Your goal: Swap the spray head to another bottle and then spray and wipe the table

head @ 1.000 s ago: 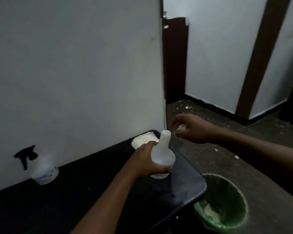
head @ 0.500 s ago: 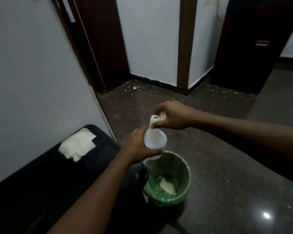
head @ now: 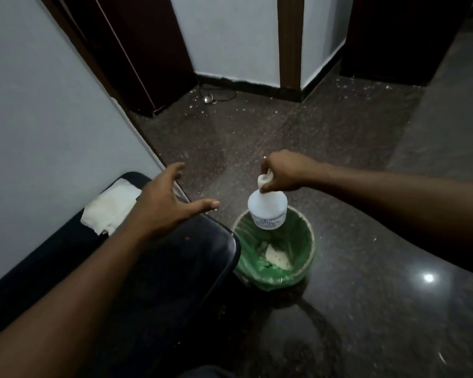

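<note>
My right hand (head: 283,171) pinches the narrow neck of a white plastic bottle (head: 267,210) with no cap or spray head on it. The bottle hangs upright just above the rim of a green-lined bin (head: 303,266). My left hand (head: 165,204) is held open, fingers spread, over the right end of the black table (head: 197,257) and touches nothing. A folded white cloth (head: 109,211) lies on the table by the wall. The spray bottle with the black head is out of view.
The bin stands on the dark speckled floor right beside the table's rounded corner and holds some paper scraps. A white wall runs along the table's far side. Dark doors and a cable (head: 216,95) lie farther back.
My left hand has let go of the bottle and opened over the table. My right hand now holds the bottle alone by its neck, carried out over the bin. The view turned right.
</note>
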